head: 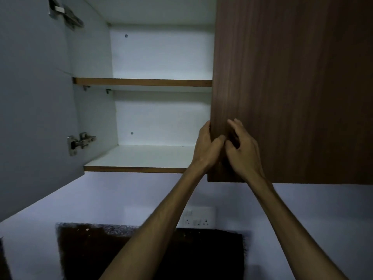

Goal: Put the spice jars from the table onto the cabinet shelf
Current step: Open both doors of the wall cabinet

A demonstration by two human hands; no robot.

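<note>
Both arms reaching up & fwd, forearms bare, converging at wrists. Left grip (207,146) curling w/ fingers hooked, thumb side pressing toward the right one. Right grip (241,147) half-curled, index extended upward, knuckles touching left.

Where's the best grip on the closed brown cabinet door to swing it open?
Grip the brown door by its free left edge near the bottom corner, coming from the open bay. No handle shows. The left hand wraps that edge there; the right hand rests on the face.
</note>
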